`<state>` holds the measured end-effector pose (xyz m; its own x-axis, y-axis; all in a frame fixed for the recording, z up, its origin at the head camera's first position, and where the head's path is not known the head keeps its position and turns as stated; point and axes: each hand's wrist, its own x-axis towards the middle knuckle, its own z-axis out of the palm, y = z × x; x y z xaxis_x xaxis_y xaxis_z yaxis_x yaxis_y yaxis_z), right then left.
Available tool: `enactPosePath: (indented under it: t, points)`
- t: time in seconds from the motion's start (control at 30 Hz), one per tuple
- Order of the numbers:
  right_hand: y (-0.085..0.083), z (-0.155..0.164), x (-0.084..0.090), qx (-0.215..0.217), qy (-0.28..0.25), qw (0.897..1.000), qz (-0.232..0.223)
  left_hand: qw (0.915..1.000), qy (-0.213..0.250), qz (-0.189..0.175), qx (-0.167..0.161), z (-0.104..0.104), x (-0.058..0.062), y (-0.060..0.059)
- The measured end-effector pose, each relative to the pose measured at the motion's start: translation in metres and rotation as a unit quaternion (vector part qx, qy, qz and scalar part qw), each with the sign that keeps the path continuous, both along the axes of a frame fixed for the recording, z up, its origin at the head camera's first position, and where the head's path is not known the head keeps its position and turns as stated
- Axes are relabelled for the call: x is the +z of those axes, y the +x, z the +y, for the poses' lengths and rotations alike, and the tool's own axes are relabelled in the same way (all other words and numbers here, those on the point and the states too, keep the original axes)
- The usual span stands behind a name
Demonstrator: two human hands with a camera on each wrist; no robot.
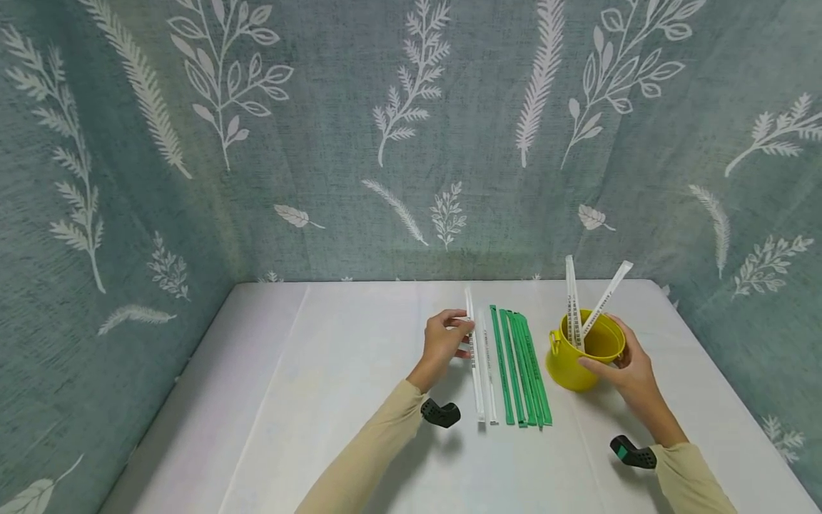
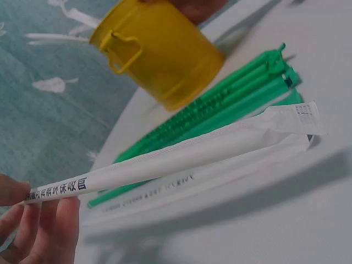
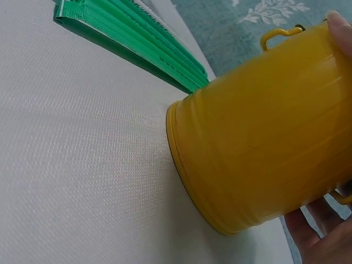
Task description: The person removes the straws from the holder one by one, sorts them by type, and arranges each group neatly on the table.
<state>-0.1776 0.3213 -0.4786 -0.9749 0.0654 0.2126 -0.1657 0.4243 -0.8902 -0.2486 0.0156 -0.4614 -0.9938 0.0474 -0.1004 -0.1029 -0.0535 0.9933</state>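
Note:
My left hand [image 1: 444, 339] pinches a white paper-wrapped straw [image 2: 165, 159] near its far end, thumb on one side and fingers on the other. Printed characters show on the wrapper by the fingertips. Beside it on the table lies a second white wrapped straw [image 1: 489, 382]. A row of several green wrapped straws [image 1: 526, 371] lies just to the right. My right hand [image 1: 632, 368] grips a small yellow bucket [image 1: 570, 368] at the rim, thumb in front and fingers around the far right side. White wrapped straws [image 1: 574, 307] stand in the bucket, leaning apart.
A white cloth [image 1: 308, 428] covers the table. Patterned grey-green fabric [image 1: 334, 128] with white leaves hangs behind it and at both sides. Each wrist wears a black device, one [image 1: 440, 412] on the left and one [image 1: 632, 452] on the right.

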Motion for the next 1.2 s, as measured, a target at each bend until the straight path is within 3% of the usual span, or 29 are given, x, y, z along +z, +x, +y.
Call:
enactPosePath:
  t: [0.23,0.63,0.87,1.2]
  points:
    - [0.0,-0.001,0.002,-0.004,0.002,1.0,0.0,0.9991,-0.043,0.0,0.0,0.001,-0.006,-0.001]
    - [-0.002,0.001,-0.002,0.001,-0.003,1.0,0.008,0.9982,-0.059,-0.006,-0.003,0.003,-0.017,-0.007]
    - [-0.002,0.002,-0.002,0.001,-0.008,1.0,0.007,0.995,-0.099,-0.015,0.001,0.006,-0.025,-0.01]
    - [-0.002,0.002,-0.003,-0.003,-0.004,1.0,0.009,0.9886,-0.151,0.004,0.005,0.011,-0.031,-0.009]
